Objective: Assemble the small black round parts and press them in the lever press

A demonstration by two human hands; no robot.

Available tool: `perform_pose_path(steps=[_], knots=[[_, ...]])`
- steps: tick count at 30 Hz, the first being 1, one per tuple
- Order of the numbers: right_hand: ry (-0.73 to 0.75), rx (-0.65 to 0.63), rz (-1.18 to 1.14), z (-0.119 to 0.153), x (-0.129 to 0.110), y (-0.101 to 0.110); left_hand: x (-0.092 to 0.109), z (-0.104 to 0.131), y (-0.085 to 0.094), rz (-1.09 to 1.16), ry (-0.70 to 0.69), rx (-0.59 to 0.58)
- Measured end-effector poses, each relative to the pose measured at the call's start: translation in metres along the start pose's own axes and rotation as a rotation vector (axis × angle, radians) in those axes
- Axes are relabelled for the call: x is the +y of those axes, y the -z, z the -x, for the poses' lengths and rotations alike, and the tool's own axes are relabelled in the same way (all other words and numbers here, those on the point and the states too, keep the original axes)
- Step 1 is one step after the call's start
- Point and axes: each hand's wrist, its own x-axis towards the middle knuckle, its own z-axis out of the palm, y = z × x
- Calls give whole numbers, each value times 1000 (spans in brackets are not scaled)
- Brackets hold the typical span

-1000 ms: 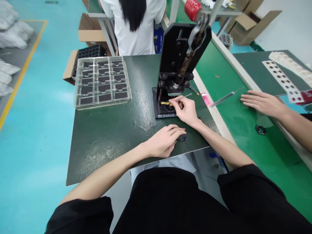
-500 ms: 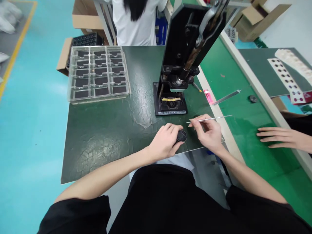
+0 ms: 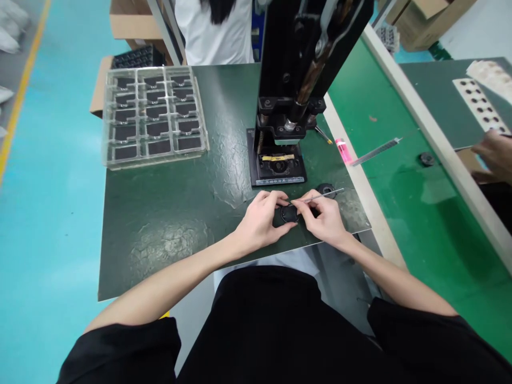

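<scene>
My left hand holds a small round black part between thumb and fingers, close to the table's front edge. Against the right side of that part are the fingertips of my right hand, which pinch a thin metal rod pointing up to the right. Another round black part lies on the table just behind my right hand. Beyond both hands stands a black hand press with a yellow strip across its base.
A clear tray of dark pieces sits at the table's back left. On the right, past a pale rail, the green belt bears a black part. A person's hand is at the far right.
My right hand has moved left with the rod, up to the part in my left hand. The second black part on the table has come into view. The other person's hand has moved up and right.
</scene>
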Motion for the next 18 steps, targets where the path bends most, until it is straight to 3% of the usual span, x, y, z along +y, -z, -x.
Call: perform_pose_path(steps=[6, 18], knots=[[33, -26, 84, -2, -3, 0, 2, 0, 2, 52, 74, -11], [300, -17, 281, -3, -9, -5, 2, 0, 3, 98, 104, -3]])
